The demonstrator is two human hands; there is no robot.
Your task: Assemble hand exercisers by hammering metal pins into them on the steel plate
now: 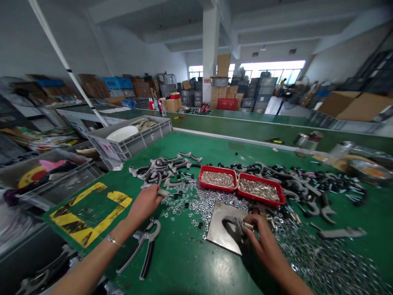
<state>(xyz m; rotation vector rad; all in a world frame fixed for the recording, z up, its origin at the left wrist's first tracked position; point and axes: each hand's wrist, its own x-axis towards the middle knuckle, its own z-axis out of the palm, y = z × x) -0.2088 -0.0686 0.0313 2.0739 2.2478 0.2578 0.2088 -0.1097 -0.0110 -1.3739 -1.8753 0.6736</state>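
My left hand [149,200] is closed at the near edge of a pile of grey metal handles [168,164]. A grey metal handle piece [164,192] sticks out from its fingers, near a black-knobbed screw [175,196]. Over a square steel plate [219,227], my right hand [264,235] pinches a dark curved clamp part [235,225] with a coil spring [248,225] at its end. The fingers partly hide that part. A pliers-like clamp with black-lined handles [145,241] lies on the green table, below my left forearm.
Two red trays [236,189] hold small metal pins. Loose nuts [196,200] spread around the plate, with rings [325,258] at right. More handles and black-knobbed screws [294,180] lie behind. A grey crate [132,137] stands back left; yellow-black tape [80,229] marks the table.
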